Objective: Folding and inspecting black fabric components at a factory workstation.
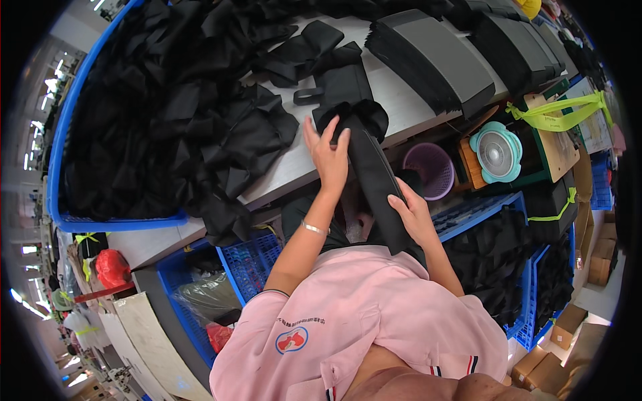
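Observation:
A long black fabric piece (378,184) slants from the table edge down toward my lap, its far end bunched into a loose fold. My right hand (414,212) grips its right edge, thumb on top and fingers behind. Beside the bunched end is my left hand (328,157), fingers spread and raised, the fingertips close to the fabric; whether they touch it I cannot tell. Just beyond lies another black fabric piece (344,77) with a small loop (307,96) at its side, flat on the grey table (287,159).
Left, a big blue crate (63,160) overflows with black fabric pieces. Stacked grey-and-black panels (435,57) stand at the back right. A purple basket (429,170) and a small turquoise fan (496,152) are to the right, above blue crates (528,294) of black fabric.

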`<action>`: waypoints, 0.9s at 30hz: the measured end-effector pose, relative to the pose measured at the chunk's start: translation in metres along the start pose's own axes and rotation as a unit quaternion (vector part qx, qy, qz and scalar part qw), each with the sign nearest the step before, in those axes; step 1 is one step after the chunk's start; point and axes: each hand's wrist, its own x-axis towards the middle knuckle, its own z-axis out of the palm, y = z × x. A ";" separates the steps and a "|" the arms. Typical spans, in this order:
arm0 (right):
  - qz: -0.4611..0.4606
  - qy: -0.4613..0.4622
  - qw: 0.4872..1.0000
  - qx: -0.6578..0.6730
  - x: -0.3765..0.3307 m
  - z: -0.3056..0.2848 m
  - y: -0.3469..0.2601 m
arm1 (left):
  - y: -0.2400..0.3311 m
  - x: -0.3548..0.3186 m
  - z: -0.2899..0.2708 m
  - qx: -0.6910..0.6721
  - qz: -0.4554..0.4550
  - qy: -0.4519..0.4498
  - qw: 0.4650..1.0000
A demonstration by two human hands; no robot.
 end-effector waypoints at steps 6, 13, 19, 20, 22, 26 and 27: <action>-0.060 0.035 0.982 -0.176 0.025 0.005 -0.037 | -0.004 0.021 0.011 0.000 0.153 -0.117 0.981; -0.244 0.120 0.865 -0.421 0.117 0.017 0.030 | 0.040 -0.015 -0.006 0.014 0.281 -0.338 0.898; -0.078 0.118 0.986 0.092 0.148 0.015 0.099 | 0.052 -0.053 -0.052 -0.095 0.162 -0.228 0.956; 0.052 0.131 0.942 0.305 0.133 0.028 0.052 | 0.038 -0.061 -0.062 -0.095 0.102 -0.181 0.974; 0.058 0.133 0.924 0.353 0.118 0.028 0.021 | 0.034 -0.068 -0.059 -0.040 0.128 -0.171 0.976; 0.012 0.074 0.873 0.482 0.108 0.027 0.017 | 0.039 -0.075 -0.040 0.008 0.131 -0.137 0.982; 0.012 0.074 0.874 0.480 0.106 0.028 0.013 | 0.043 -0.073 -0.037 0.005 0.130 -0.136 0.982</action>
